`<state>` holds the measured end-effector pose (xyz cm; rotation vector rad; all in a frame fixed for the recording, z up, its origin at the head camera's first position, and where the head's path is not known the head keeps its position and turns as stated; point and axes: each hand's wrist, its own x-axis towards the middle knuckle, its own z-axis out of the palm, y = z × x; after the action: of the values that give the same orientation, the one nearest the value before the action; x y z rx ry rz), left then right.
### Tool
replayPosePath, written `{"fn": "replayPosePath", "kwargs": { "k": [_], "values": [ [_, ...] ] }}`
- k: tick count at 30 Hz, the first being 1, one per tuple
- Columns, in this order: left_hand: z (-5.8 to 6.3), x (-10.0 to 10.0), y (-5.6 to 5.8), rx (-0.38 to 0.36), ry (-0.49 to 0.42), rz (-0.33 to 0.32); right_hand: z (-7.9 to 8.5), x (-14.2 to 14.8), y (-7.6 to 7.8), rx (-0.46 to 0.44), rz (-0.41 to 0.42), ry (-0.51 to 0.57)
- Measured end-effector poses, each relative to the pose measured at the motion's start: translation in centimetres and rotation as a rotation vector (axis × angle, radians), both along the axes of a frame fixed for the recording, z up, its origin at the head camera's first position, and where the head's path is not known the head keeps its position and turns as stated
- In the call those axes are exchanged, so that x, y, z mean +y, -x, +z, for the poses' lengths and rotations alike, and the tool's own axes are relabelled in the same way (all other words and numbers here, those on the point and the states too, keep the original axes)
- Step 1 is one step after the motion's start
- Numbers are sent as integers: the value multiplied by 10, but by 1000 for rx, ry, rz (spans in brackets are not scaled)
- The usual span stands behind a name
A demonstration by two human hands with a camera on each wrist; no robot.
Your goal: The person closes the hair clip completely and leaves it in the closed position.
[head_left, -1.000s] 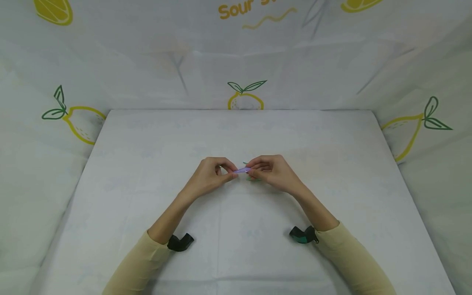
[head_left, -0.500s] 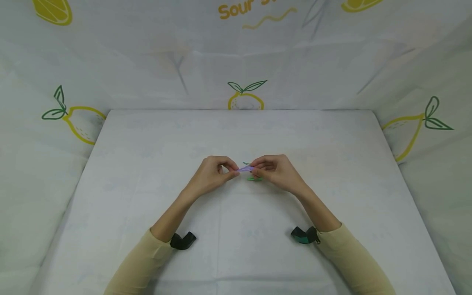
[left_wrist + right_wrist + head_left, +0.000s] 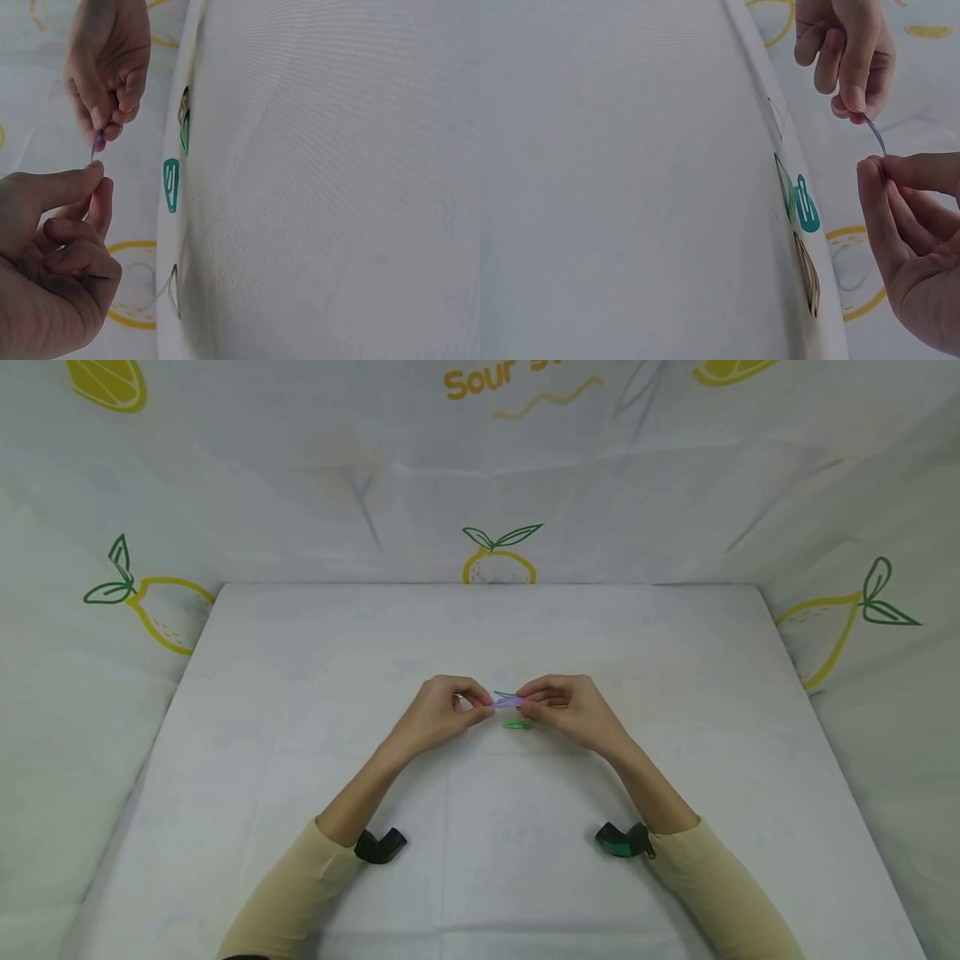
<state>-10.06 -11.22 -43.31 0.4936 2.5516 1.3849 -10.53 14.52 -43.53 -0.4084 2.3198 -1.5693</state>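
Observation:
A slim purple snap hair clip (image 3: 507, 702) is stretched between both hands above the middle of the table. My left hand (image 3: 447, 710) pinches its left end between thumb and fingertips, while my right hand (image 3: 567, 708) pinches the right end. In the right wrist view the clip (image 3: 874, 135) looks thin and bowed, its tips hidden in the fingers. Just below the hands lies a green hair clip (image 3: 516, 724). Slightly behind the purple one is a teal hair clip (image 3: 505, 694), whose slotted face (image 3: 171, 185) shows in the left wrist view.
A pale thin clip (image 3: 175, 292) and a brownish clip (image 3: 808, 277) also lie on the table in the wrist views. White cloth printed with lemons (image 3: 499, 566) surrounds the white tabletop (image 3: 480, 843). Black wrist mounts (image 3: 381, 846) sit near both sleeves.
Both hands have drifted a little to the right with the purple hair clip between them. More of the green and teal hair clips now shows beside the right hand.

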Motion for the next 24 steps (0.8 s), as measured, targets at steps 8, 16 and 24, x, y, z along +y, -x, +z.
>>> {"fn": "replayPosePath", "kwargs": {
  "k": [8,16,24],
  "values": [
    [-5,4,5,-5,4,-10,-2,4,1,21,-5,-30],
    [-10,10,8,-4,25,-20,-5,7,2,35,-7,-84],
    [-13,17,10,0,35,-31,-8,10,4,55,-4,-127]
  ]
}}
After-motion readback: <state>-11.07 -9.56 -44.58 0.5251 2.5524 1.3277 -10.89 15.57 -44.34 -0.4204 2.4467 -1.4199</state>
